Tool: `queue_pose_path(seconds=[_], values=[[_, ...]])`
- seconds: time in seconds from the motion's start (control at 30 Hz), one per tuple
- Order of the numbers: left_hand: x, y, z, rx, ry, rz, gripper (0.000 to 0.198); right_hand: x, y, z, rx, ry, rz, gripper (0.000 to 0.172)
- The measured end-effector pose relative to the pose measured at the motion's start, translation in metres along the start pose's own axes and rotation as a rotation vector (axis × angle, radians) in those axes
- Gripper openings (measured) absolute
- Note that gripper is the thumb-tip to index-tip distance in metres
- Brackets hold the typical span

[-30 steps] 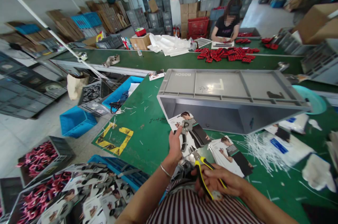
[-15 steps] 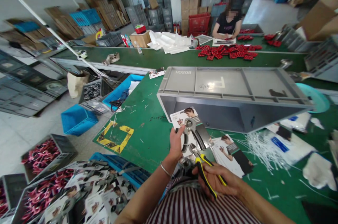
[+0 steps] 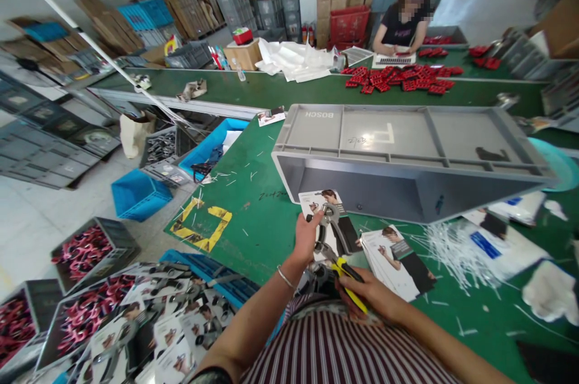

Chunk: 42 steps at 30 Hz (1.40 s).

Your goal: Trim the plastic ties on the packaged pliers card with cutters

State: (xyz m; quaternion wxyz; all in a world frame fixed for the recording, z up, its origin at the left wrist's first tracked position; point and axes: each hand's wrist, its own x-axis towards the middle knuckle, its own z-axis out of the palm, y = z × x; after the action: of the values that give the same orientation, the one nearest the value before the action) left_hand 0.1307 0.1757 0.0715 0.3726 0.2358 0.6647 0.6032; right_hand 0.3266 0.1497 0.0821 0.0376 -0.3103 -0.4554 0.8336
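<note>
The left hand (image 3: 306, 238) closes around the steel head of yellow-handled pliers (image 3: 344, 269), just before a printed card (image 3: 312, 203); the right hand (image 3: 362, 290) wraps the handles, fingers curled, so both ends are braced above the green worktop (image 3: 253, 239).

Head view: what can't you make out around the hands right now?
All from the head view:
- Metal tool: partly covered by the left hand.
- Pliers: handles partly covered by the right hand.
- Dark metal piece: lower part hidden by the striped shirt.
- Crate of pink parts: cut off by the left edge.
- Red pieces on the far belt: too small to identify.
</note>
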Motion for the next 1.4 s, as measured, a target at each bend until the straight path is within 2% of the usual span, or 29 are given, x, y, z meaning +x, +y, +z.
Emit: queue_pose_path(seconds=[0.1, 0.2, 0.27, 0.37, 0.43, 0.5, 0.57, 0.63, 0.73, 0.83, 0.93, 1.03, 1.13, 1.23, 1.33, 1.4], values=[[0.016, -0.018, -0.007, 0.149, 0.075, -0.009, 0.042, 0.004, 0.004, 0.001, -0.450, 0.145, -0.119, 0.032], [0.037, -0.037, -0.030, 0.297, 0.138, -0.056, 0.044, 0.001, 0.015, -0.003, -0.574, 0.112, -0.203, 0.023], [0.050, -0.048, -0.055, 0.370, 0.158, -0.090, 0.040, -0.001, 0.029, -0.014, -0.458, 0.143, -0.154, 0.023], [0.060, -0.060, -0.098, 0.457, 0.150, -0.132, 0.036, 0.002, 0.055, -0.043, -0.160, 0.248, 0.048, 0.033], [0.054, -0.069, -0.121, 0.518, 0.161, -0.149, 0.037, 0.008, 0.075, -0.063, -0.047, 0.282, 0.141, 0.037], [0.035, -0.080, -0.134, 0.565, 0.176, -0.150, 0.034, 0.017, 0.096, -0.076, 0.022, 0.302, 0.189, 0.039], [0.006, -0.095, -0.134, 0.581, 0.140, -0.159, 0.021, 0.029, 0.114, -0.078, 0.093, 0.316, 0.222, 0.039], [-0.026, -0.112, -0.126, 0.570, 0.050, -0.207, 0.006, 0.045, 0.130, -0.073, 0.143, 0.320, 0.243, 0.036], [-0.060, -0.134, -0.112, 0.551, -0.016, -0.287, 0.018, 0.068, 0.146, -0.060, 0.179, 0.324, 0.257, 0.029], [-0.070, -0.141, -0.100, 0.517, -0.043, -0.320, 0.030, 0.082, 0.148, -0.050, 0.189, 0.321, 0.253, 0.027], [-0.061, -0.134, -0.086, 0.440, -0.175, -0.319, 0.035, 0.082, 0.136, -0.046, 0.186, 0.305, 0.235, 0.030], [-0.043, -0.114, -0.069, 0.381, -0.262, -0.254, 0.032, 0.069, 0.107, -0.053, 0.154, 0.292, 0.199, 0.035], [-0.018, -0.081, -0.057, 0.334, -0.274, -0.178, 0.031, 0.042, 0.062, -0.068, 0.093, 0.226, 0.164, 0.042], [0.004, -0.039, -0.048, 0.283, -0.316, -0.111, 0.037, 0.005, 0.011, -0.078, -0.006, 0.052, 0.173, 0.047], [0.012, 0.000, -0.036, 0.246, -0.400, -0.052, 0.041, -0.024, -0.032, -0.075, -0.124, -0.124, 0.188, 0.045], [0.011, 0.019, -0.027, 0.227, -0.451, -0.019, 0.041, -0.035, -0.052, -0.069, -0.174, -0.185, 0.183, 0.045]])
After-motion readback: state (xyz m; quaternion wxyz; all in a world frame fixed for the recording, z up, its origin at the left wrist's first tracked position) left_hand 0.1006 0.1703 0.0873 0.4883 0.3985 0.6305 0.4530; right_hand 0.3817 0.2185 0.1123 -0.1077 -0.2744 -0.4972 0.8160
